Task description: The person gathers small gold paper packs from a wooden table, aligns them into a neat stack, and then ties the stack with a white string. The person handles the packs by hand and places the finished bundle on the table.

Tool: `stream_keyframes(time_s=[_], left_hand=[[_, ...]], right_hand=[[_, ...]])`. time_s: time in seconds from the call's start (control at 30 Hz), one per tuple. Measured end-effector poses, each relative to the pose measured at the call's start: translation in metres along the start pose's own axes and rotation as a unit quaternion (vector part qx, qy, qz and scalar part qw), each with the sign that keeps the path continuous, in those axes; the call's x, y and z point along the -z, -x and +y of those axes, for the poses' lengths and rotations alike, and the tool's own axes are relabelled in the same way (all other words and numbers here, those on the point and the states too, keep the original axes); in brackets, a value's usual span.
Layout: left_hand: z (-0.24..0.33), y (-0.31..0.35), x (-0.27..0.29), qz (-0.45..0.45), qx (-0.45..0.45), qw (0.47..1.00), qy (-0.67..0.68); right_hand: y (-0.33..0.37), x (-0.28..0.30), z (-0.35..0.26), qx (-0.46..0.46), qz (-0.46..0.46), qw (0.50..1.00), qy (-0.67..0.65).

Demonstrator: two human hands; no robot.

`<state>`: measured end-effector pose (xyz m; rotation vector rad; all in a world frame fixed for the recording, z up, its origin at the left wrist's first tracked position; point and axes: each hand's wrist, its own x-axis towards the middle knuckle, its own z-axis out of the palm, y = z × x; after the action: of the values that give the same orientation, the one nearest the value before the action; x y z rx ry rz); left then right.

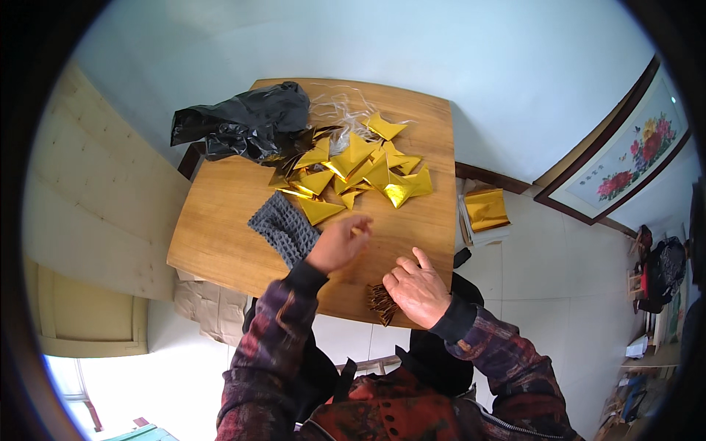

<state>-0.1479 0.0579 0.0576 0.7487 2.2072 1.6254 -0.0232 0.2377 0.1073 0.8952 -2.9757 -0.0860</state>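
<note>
My left hand [338, 245] hovers over the wooden table [220, 213], fingers curled, pinching something small and gold at its fingertips. It is just below a pile of folded gold foil pieces [353, 173]. My right hand [417, 288] rests palm down near the table's front edge, fingers on a bundle of thin brown strips [380, 303]. A grey knitted cloth [284, 229] lies just left of my left hand.
A crumpled black plastic bag [246, 121] and some clear plastic wrap [340, 103] lie at the table's far side. A stack of gold foil sheets [486, 209] sits on a low stand to the right. A framed flower picture [636, 151] leans against the wall.
</note>
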Motion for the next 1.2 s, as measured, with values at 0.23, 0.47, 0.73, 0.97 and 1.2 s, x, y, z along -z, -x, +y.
stream_keyframes(time_s=[0.23,0.47,0.73,0.97,1.2], left_hand=[[-0.011,-0.094,-0.032,0.134,0.281,0.907,0.286],[-0.007,-0.12,-0.049,0.19,0.345,0.87,0.296],[-0.017,-0.031,-0.043,0.185,0.138,0.917,0.326],[-0.01,0.064,-0.072,0.132,0.08,0.87,0.468],[-0.02,0.077,-0.057,0.044,0.011,0.902,0.43]], right_hand=[[0.005,0.0,0.007,-0.022,-0.021,0.999,-0.035],[0.007,-0.006,0.007,-0.02,0.004,0.999,-0.034],[0.018,0.003,0.012,-0.034,-0.017,0.996,-0.075],[0.019,0.027,0.002,-0.024,0.04,0.972,-0.231],[0.021,0.04,-0.013,-0.02,0.075,0.983,-0.166]])
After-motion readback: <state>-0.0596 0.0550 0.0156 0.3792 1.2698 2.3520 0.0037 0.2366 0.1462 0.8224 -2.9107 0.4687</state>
